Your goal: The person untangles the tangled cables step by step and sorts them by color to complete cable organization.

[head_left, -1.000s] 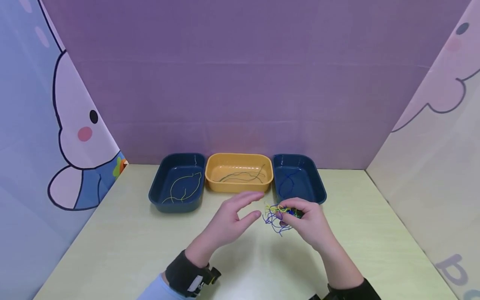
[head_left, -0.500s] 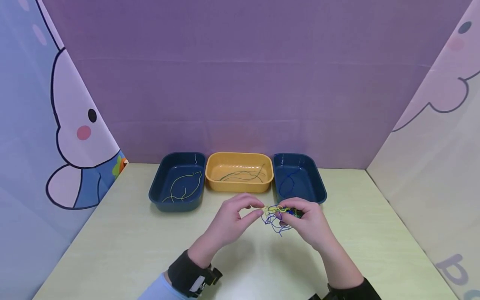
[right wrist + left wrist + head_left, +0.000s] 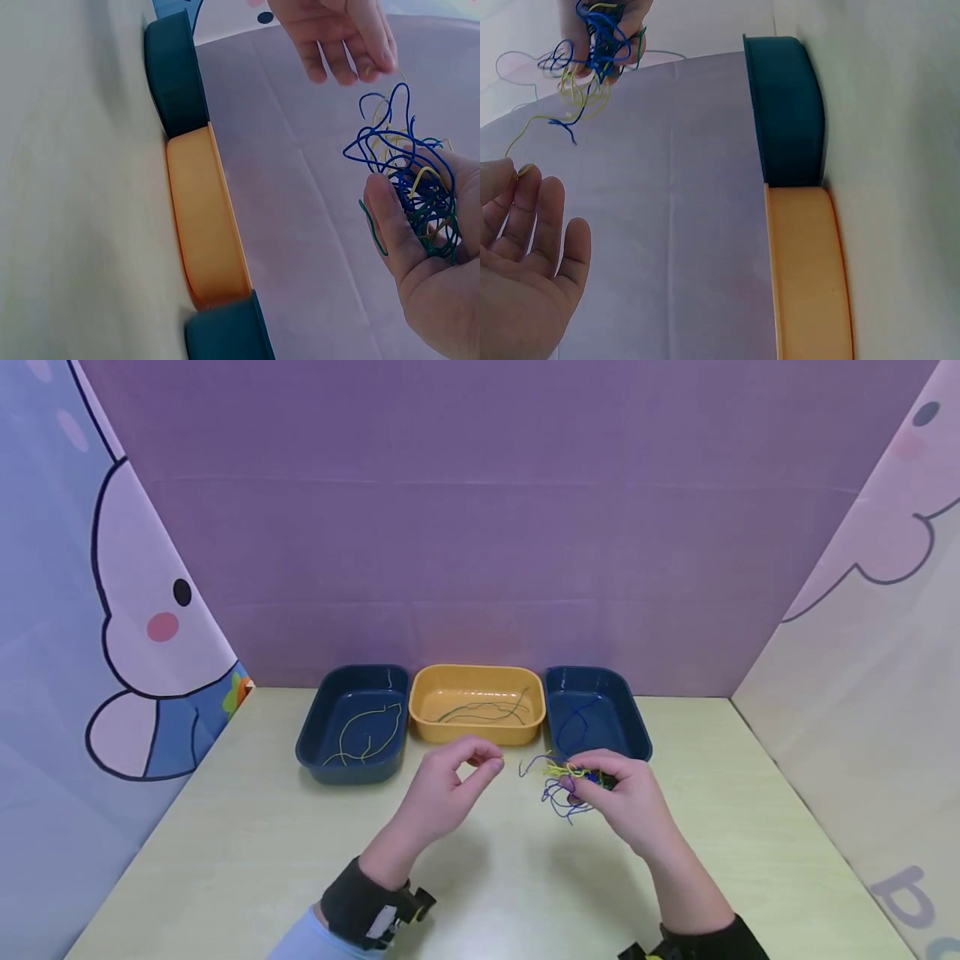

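My left hand (image 3: 442, 789) is left of the tangle, its thumb and forefinger pinching the end of a thin yellow wire (image 3: 532, 118). In the left wrist view that wire runs up into a tangled bundle of blue, yellow and green wires (image 3: 427, 191). My right hand (image 3: 633, 802) grips the bundle between thumb and fingers, above the table and just in front of the right dark blue tray (image 3: 603, 756). Loose blue loops hang from it toward my left hand. Part of the bundle is hidden by my right fingers.
Along the back of the table (image 3: 247, 860) stand a left dark blue tray (image 3: 363, 774) with yellow wires, a yellow tray (image 3: 480, 735) with several greenish wires, and the right blue tray with a blue wire. A purple backdrop (image 3: 480, 527) rises behind them.
My left thumb and forefinger have closed on the yellow wire end and drawn it left, away from the bundle. The right hand keeps its hold, barely moved.
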Action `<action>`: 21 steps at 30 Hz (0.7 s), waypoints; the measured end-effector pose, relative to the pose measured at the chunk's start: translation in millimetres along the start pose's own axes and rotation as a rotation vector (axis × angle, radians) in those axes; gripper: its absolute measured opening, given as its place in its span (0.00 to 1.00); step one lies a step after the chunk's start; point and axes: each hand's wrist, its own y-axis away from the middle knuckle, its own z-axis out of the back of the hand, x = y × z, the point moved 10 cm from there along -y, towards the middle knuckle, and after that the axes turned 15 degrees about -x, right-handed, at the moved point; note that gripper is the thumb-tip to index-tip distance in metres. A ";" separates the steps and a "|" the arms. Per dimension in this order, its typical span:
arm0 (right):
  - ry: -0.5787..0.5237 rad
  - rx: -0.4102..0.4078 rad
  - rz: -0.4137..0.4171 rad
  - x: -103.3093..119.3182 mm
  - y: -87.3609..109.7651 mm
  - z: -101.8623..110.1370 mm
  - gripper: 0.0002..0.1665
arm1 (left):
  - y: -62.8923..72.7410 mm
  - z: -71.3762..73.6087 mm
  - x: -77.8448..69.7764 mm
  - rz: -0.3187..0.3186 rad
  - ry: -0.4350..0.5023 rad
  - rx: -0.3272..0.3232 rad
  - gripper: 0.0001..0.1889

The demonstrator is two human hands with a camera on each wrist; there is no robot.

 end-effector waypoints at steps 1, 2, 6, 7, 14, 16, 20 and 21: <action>0.000 -0.009 0.002 -0.1 -0.7 2.1 0.09 | -1.1 3.2 -0.5 -0.004 0.007 -0.012 0.04; 0.001 -0.017 0.008 0.5 -1.3 4.3 0.09 | -2.2 6.4 -0.7 -0.005 0.009 -0.023 0.04; 0.003 -0.043 0.011 1.2 -3.0 11.2 0.09 | -6.8 18.1 -2.9 -0.017 0.030 -0.054 0.06; 0.007 -0.047 0.011 1.3 -3.3 12.5 0.09 | -8.0 21.2 -3.2 -0.022 0.035 -0.065 0.05; 0.007 -0.053 0.001 1.4 -4.6 18.4 0.11 | -13.5 41.3 -2.8 -0.009 0.017 -0.133 0.05; 0.010 -0.057 0.004 1.5 -4.9 19.8 0.11 | -14.5 46.3 -0.2 -0.012 0.014 -0.151 0.05; 0.011 -0.069 0.011 1.5 -6.1 23.7 0.12 | -17.9 58.7 1.6 0.013 0.027 -0.206 0.05; 0.010 -0.074 0.012 1.4 -6.5 25.0 0.13 | -18.7 62.5 2.8 0.025 0.036 -0.221 0.05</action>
